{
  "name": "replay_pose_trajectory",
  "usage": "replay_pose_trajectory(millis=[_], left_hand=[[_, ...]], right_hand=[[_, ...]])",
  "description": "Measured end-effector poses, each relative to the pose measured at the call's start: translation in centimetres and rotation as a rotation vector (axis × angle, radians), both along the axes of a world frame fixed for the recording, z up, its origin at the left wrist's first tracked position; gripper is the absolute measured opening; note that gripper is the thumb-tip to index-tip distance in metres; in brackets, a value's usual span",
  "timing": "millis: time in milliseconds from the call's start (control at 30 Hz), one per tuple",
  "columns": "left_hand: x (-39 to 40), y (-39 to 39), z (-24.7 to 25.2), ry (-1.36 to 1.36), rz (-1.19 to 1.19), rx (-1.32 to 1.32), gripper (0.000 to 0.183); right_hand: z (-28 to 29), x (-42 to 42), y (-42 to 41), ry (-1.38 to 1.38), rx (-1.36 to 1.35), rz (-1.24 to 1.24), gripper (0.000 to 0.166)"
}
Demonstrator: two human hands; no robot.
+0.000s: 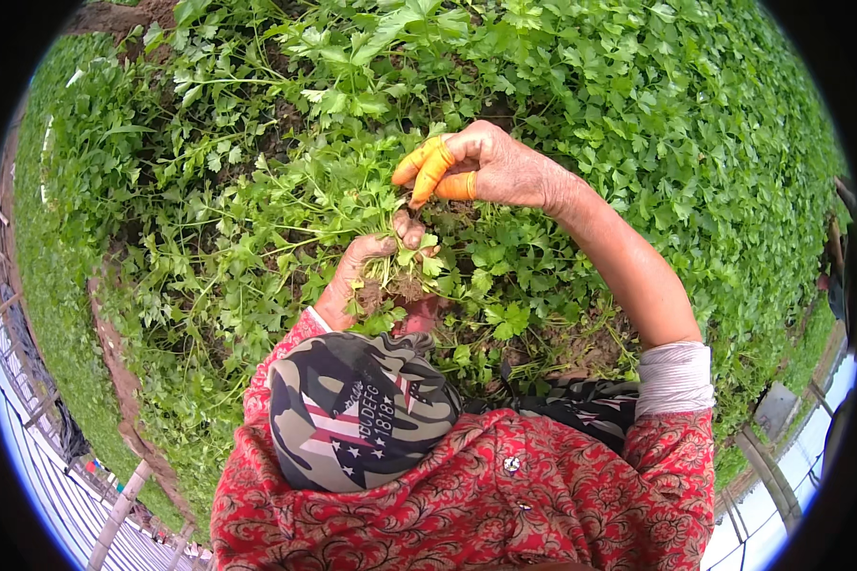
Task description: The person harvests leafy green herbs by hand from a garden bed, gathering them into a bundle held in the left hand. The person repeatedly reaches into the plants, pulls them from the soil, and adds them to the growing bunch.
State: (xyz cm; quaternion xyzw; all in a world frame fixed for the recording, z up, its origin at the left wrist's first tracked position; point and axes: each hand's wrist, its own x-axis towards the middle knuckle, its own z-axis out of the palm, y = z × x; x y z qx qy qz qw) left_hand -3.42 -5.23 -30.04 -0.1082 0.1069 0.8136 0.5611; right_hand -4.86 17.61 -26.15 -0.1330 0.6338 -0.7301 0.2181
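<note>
My left hand (371, 260) is closed round a bunch of uprooted leafy green plants (382, 275), which look like celery or parsley; soil clings to their roots below the fist. Just above it, my right hand (464, 164) is bent down with its fingertips close to the top of the bunch. Orange finger covers (428, 171) sit on several of its fingers. Whether those fingertips pinch a stem cannot be told. The bunch's leaves spread up and to the left, mixing with the plants behind.
Dense leafy plants (650, 107) surround my hands. Bare soil (593, 346) shows at the lower right, and a dirt furrow (118, 357) runs along the left. My knee in camouflage cloth (364, 414) is below my left hand. Wooden posts (118, 514) stand at the field's edge.
</note>
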Motion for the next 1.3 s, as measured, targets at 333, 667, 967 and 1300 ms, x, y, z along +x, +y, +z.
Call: replay_pose_trajectory(millis=[333,667,967,1300], left_hand=[[-0.9,0.5,-0.9,0.081,-0.040,0.049,0.022],[-0.6,0.5,0.0,0.075,-0.039,-0.024,0.021],[-0.7,0.6,-0.2,0.013,-0.049,-0.002,0.021],[-1.1,0.4,-0.5,0.031,-0.037,-0.023,0.020]], right_hand=[[-6.8,-2.8,13.5,-0.254,0.390,-0.762,0.030],[-7.6,-2.7,5.8,0.427,1.735,0.025,0.009],[-7.2,-1.3,2.1,0.478,1.528,0.193,0.008],[-9.3,-5.3,10.2,0.343,1.705,-0.140,0.013]])
